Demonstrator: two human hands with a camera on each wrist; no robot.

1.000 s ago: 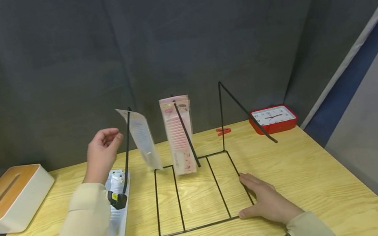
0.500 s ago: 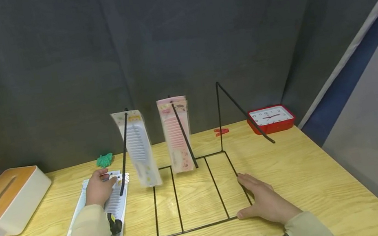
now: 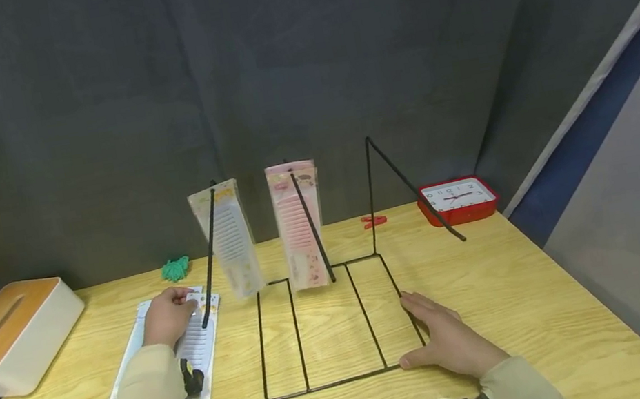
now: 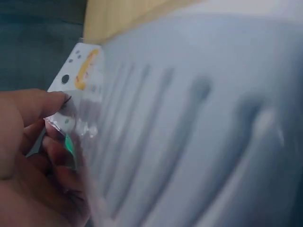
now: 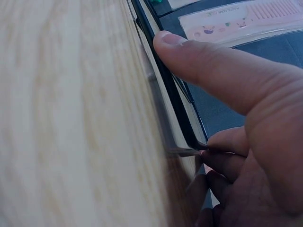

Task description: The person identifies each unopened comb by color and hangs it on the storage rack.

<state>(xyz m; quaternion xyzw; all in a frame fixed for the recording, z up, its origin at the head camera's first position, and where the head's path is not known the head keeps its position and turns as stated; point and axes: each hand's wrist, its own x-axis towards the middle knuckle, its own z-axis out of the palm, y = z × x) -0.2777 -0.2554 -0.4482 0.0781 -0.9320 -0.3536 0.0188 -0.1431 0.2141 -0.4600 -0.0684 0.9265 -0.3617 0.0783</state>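
The right hand (image 3: pixel 449 343) lay flat, fingers straight, pressing the thin black wire rack (image 3: pixel 327 324) at its near right corner on the grained wooden table (image 3: pixel 532 305). Farther left, the left hand (image 3: pixel 166 318) pinched the glossy plastic sleeve of a flat packaged comb (image 3: pixel 191 359). Two packaged combs (image 3: pixel 299 227) hung behind.

Light wood-grain counter (image 3: pixel 532 305), set against dark curtain backdrop. Carried black wire rack (image 3: pixel 321 328) at centre, base frame flat on the wood. Left of the rack, packaged combs (image 3: pixel 191 359) lay flat, stacked. Far left edge: white tissue box with wooden lid (image 3: pixel 5 336). Green cord bundle (image 3: pixel 176 269) near back edge, left of centre. Small red clip (image 3: pixel 376 221) at back, right of centre. Red-framed clock (image 3: pixel 458 200) lay at back right corner.
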